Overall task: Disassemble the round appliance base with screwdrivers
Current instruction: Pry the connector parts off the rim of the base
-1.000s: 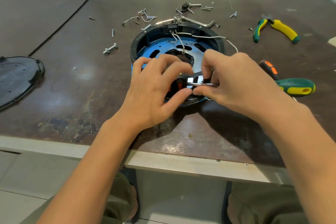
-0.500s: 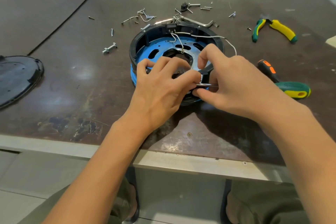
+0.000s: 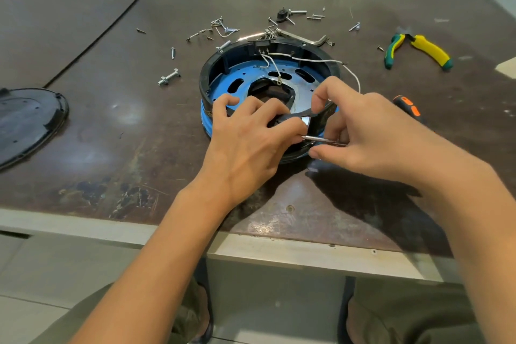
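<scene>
We see the round appliance base (image 3: 208, 75) lying open on the table (image 3: 111, 148), its near rim directly under both hands. The left hand (image 3: 251, 145) grips a black plastic piece (image 3: 300, 115) on that rim with curled fingers. Just beside it, the right hand (image 3: 371, 134) pinches a thin metal shaft (image 3: 321, 139) aimed at the same spot. The black cover (image 3: 28, 120) lies well out past the left hand and loose screws (image 3: 223, 28) are scattered beyond the fingertips, so much seems already undone. The blue inner plate (image 3: 223, 84), white wire (image 3: 315, 60) and this rim piece remain. Past the right hand lie an orange-and-black screwdriver (image 3: 409, 105) and green-and-yellow pliers (image 3: 430, 50). The hands hide the fastening itself.
</scene>
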